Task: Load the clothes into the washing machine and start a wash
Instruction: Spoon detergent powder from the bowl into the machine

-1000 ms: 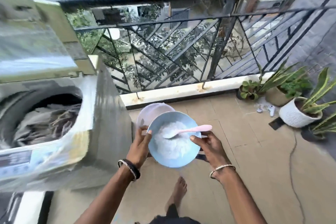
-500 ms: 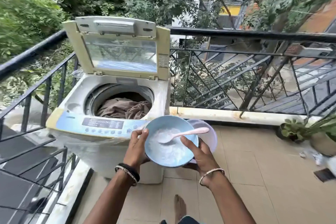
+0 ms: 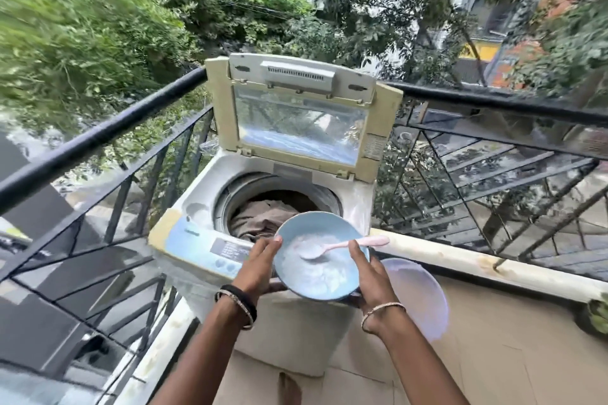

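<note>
The left hand (image 3: 260, 268) clamps the near-left rim of the bowl (image 3: 306, 223), thumb on the edge and fingers curled beneath. The right hand (image 3: 371, 276) grips the opposite rim the same way. Its fingers are hidden under the bowl, so I cannot tell how they also carry the pale cover (image 3: 418, 296) that shows just below and to the right.

White powder (image 3: 322, 270) lies in the bowl, with a pink spoon (image 3: 345, 244) resting in it, handle out over the right rim; neither hand touches the spoon.

A second ago the bowl was held out towards the rail (image 3: 98, 135) and some potted plants, with the washer (image 3: 197, 207) off to the left. The person has since turned, and the bowl now hangs in front of the panel (image 3: 230, 250) and the drum mouth. The grip and the spoon are unchanged.

The lid (image 3: 296, 128) stands up and brown clothes (image 3: 263, 217) fill the drum, so loading looks done. The turn puts the powder within reach of the drum; I judge dosing comes next, which will need one hand freed for the spoon. Shutting the lid and starting the wash remain.
</note>
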The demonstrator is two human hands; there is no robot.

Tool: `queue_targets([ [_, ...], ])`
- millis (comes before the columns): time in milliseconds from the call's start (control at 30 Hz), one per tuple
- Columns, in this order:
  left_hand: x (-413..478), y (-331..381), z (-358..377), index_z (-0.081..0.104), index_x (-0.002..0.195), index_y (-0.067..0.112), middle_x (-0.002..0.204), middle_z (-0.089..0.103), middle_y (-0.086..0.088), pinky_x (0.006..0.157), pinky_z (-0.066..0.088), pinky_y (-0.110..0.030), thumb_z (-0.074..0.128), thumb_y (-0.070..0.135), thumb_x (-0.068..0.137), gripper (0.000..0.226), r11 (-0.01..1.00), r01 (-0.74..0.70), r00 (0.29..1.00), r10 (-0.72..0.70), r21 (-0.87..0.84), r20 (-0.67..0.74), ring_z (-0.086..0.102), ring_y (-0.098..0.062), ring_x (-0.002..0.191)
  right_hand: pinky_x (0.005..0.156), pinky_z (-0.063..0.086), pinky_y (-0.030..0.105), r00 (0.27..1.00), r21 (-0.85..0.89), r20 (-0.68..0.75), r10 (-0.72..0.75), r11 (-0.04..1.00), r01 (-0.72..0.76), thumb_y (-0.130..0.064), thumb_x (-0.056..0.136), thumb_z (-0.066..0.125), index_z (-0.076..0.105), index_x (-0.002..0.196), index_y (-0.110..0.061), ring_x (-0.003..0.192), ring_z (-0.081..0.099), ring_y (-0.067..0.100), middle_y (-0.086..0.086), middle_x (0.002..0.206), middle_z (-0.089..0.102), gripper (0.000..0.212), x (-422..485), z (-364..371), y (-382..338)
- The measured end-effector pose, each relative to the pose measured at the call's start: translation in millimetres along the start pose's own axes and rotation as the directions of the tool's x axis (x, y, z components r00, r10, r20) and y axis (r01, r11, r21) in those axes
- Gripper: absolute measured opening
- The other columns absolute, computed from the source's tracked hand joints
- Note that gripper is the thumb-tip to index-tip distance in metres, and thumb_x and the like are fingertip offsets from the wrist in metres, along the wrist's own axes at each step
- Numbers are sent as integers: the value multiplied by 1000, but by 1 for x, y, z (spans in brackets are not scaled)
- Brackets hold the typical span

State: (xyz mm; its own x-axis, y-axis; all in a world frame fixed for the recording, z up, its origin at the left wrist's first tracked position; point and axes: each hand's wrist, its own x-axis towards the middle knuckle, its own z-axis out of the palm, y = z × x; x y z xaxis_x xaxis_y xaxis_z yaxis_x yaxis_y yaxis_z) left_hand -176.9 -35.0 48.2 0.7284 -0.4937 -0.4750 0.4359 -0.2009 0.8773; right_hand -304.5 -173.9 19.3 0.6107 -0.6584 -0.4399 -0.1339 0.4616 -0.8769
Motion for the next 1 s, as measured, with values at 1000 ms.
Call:
queue_targets([
  [1000,360,62,-7,40,141,9,143,47,-11,95,46,-42,57,49,91,66,746,512,859,-437,-426,267,48,-29,132,80,54,59,849,172,-529,14,981,91,-54,88,58,62,118,-31,102,68,27,2,112,72,38,142,63,-55],
])
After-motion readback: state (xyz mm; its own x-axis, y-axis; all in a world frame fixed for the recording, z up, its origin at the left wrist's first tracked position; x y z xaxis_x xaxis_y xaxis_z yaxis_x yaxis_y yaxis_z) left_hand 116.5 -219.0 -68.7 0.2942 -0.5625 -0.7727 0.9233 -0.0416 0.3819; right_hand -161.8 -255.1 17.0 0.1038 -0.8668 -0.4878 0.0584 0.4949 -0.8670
